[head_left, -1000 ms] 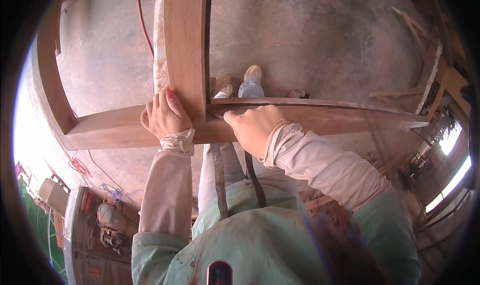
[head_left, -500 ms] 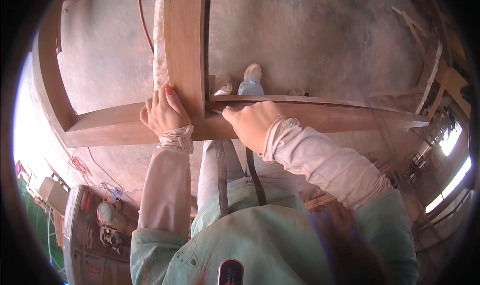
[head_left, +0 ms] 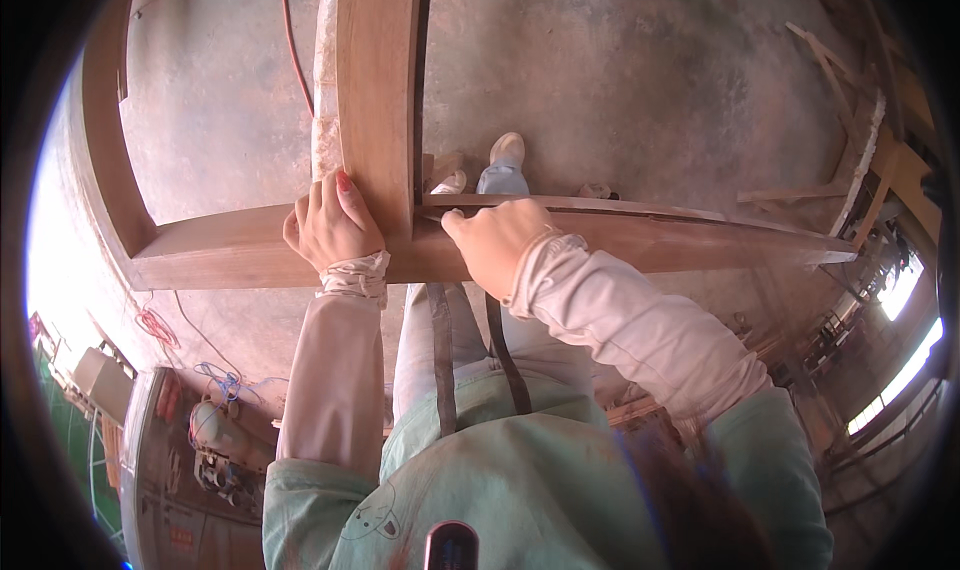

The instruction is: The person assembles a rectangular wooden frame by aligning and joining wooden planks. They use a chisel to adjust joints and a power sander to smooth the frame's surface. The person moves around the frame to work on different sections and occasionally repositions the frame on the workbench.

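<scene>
Wooden frame (head_left: 225,250): where does it lie?
Under the left hand (head_left: 335,228) and the right hand (head_left: 497,245). Its crossbar (head_left: 640,242) runs out past either one, and a broad beam (head_left: 378,80) stretches away from between them.
Is the left one gripping?
Yes, it holds the frame where those two pieces meet, thumb on the beam, fingers bent over the crossbar's far edge.
And the other?
Just right of that meeting point, knuckles up, fingers curled narrow. Whether anything sits inside, I can't tell.
What's beyond?
A shoe (head_left: 507,150) on the floor (head_left: 640,100) ahead of the right hand; a reddish cord (head_left: 289,40) ahead of the left.
</scene>
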`<action>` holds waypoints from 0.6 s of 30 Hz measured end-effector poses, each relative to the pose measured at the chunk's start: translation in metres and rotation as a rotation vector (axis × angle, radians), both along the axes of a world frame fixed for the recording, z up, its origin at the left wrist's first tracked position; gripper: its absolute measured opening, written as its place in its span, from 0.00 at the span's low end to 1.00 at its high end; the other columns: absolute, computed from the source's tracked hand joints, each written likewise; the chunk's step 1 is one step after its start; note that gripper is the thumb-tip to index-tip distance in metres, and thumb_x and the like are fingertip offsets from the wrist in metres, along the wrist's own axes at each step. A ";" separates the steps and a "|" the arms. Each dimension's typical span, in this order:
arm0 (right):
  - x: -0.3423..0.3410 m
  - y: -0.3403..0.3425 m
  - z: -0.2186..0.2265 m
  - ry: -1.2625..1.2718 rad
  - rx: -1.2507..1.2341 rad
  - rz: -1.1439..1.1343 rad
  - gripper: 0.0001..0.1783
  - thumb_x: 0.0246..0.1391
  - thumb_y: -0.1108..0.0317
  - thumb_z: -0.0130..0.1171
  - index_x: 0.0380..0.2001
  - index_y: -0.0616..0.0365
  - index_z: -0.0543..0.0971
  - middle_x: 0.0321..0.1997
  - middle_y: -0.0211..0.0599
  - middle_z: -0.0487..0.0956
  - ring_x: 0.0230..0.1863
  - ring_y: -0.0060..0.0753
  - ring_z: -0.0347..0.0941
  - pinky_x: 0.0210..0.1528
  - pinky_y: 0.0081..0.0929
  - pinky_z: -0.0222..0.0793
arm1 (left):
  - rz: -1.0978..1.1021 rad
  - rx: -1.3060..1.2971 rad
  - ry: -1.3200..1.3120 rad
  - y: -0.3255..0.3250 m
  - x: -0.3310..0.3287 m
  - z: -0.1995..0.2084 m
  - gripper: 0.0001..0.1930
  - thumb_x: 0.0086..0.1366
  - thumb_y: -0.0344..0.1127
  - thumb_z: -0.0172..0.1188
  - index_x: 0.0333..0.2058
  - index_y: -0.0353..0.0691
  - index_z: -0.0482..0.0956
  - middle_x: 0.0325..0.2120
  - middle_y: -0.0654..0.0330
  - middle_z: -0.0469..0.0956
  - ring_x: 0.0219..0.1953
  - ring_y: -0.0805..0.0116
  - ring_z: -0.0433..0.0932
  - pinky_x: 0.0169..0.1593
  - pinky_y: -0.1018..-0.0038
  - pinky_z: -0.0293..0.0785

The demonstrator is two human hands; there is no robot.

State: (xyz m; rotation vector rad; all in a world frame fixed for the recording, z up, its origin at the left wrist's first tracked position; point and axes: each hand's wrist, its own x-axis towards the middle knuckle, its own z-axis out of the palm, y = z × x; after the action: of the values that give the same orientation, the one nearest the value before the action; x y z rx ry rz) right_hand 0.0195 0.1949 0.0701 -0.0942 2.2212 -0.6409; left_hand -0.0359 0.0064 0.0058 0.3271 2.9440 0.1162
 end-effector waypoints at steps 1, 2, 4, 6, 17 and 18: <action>0.002 0.006 0.005 -0.007 -0.002 0.000 0.06 0.51 0.67 0.52 0.33 0.51 0.76 0.20 0.40 0.79 0.24 0.41 0.79 0.23 0.37 0.71 | -0.001 0.015 0.008 0.002 0.000 0.001 0.18 0.71 0.45 0.37 0.39 0.50 0.79 0.34 0.69 0.79 0.40 0.67 0.74 0.52 0.66 0.58; 0.004 0.011 0.011 -0.013 -0.004 0.000 0.06 0.51 0.67 0.52 0.33 0.51 0.76 0.19 0.40 0.79 0.24 0.42 0.79 0.23 0.38 0.70 | -0.001 0.030 0.017 0.002 -0.001 0.001 0.18 0.71 0.45 0.38 0.39 0.50 0.79 0.34 0.69 0.79 0.40 0.67 0.75 0.52 0.66 0.58; 0.013 0.022 0.017 0.006 -0.020 -0.010 0.05 0.53 0.65 0.52 0.31 0.49 0.76 0.17 0.39 0.78 0.21 0.43 0.78 0.21 0.40 0.68 | -0.006 0.013 0.031 -0.001 0.001 -0.002 0.17 0.71 0.44 0.38 0.39 0.50 0.79 0.33 0.69 0.79 0.40 0.68 0.74 0.52 0.66 0.58; 0.018 0.028 0.017 0.014 -0.038 -0.006 0.05 0.53 0.64 0.53 0.31 0.49 0.76 0.16 0.39 0.77 0.21 0.44 0.77 0.21 0.40 0.68 | -0.004 0.012 0.034 0.000 0.002 -0.002 0.17 0.71 0.44 0.39 0.39 0.50 0.79 0.33 0.69 0.79 0.40 0.68 0.74 0.51 0.67 0.58; 0.004 0.007 -0.010 0.001 -0.009 -0.001 0.05 0.53 0.65 0.52 0.31 0.49 0.76 0.20 0.39 0.80 0.24 0.44 0.79 0.24 0.39 0.71 | 0.002 0.000 0.018 0.001 0.001 0.001 0.16 0.70 0.44 0.40 0.38 0.50 0.79 0.33 0.70 0.79 0.40 0.68 0.74 0.51 0.67 0.59; 0.005 0.004 -0.012 0.004 0.008 0.012 0.05 0.53 0.65 0.52 0.31 0.49 0.76 0.21 0.39 0.80 0.25 0.44 0.79 0.24 0.39 0.71 | 0.005 0.003 0.013 0.001 0.000 0.001 0.16 0.70 0.44 0.40 0.38 0.50 0.79 0.33 0.70 0.79 0.40 0.68 0.74 0.51 0.67 0.59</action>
State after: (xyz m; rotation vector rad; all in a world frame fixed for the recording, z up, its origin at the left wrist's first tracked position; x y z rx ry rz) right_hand 0.0242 0.1985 0.0580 -0.1041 2.2255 -0.6254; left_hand -0.0354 0.0075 0.0067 0.3224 2.9575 0.1191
